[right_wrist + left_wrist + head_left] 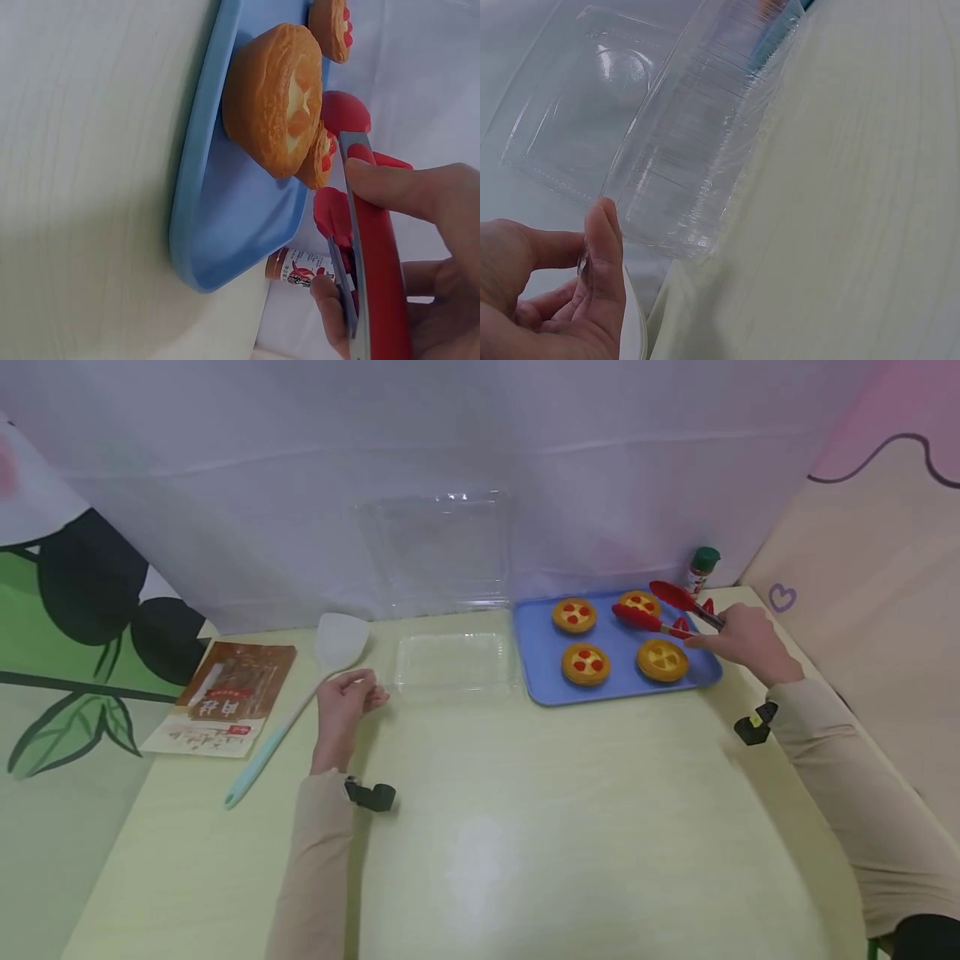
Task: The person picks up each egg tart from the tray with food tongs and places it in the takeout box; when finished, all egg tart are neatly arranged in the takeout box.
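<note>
My left hand (pixel 347 706) is at the left front corner of a clear plastic clamshell box (pixel 450 664), whose lid (pixel 442 547) stands raised behind its base. In the left wrist view, thumb and fingers pinch the rim of the box (pixel 667 172). My right hand (pixel 746 643) grips red-tipped tongs (pixel 379 262) by their handles, the tips spread apart above a blue tray (pixel 543 681). Several tarts lie on that tray: a plain golden tart (pixel 662 661) at the right front, and red-dotted tarts (pixel 586 664) around it. One red-dotted tart (pixel 640 602) at the back is under the tong tips.
A green-capped seasoning bottle (pixel 701 570) stands behind the tray's right end. Left of my left hand lie a spatula (pixel 341 643) with a pale blue handle and a brown-and-white food packet (pixel 232 693). White cloth (pixel 300 527) hangs along the table's back edge.
</note>
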`<state>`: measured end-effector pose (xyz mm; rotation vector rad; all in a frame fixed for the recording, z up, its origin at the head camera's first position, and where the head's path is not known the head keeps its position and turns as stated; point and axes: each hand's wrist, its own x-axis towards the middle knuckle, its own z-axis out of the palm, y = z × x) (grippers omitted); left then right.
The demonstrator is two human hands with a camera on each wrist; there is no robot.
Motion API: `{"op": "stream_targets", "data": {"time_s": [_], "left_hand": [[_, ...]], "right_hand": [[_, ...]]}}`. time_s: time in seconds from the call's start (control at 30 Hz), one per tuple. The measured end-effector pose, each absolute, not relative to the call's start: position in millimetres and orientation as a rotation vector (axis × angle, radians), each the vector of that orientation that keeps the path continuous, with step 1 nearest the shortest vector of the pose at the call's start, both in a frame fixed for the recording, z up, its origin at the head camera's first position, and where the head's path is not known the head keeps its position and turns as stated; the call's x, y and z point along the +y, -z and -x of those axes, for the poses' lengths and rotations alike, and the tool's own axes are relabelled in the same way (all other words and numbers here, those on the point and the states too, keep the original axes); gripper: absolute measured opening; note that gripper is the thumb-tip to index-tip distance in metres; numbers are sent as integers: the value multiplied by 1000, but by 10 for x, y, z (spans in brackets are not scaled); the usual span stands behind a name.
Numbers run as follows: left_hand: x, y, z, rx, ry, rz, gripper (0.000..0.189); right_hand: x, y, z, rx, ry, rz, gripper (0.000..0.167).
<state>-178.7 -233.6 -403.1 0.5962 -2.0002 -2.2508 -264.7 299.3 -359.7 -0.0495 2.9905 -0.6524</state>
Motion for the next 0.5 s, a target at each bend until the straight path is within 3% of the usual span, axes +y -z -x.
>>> {"op": "stream_targets", "data": {"time_s": [0.5], "left_hand": [[-2297,4082,1788,-2007,2230,-603,39]], "right_hand": [[2887,3585,2678,3024,589,16,46]]}}
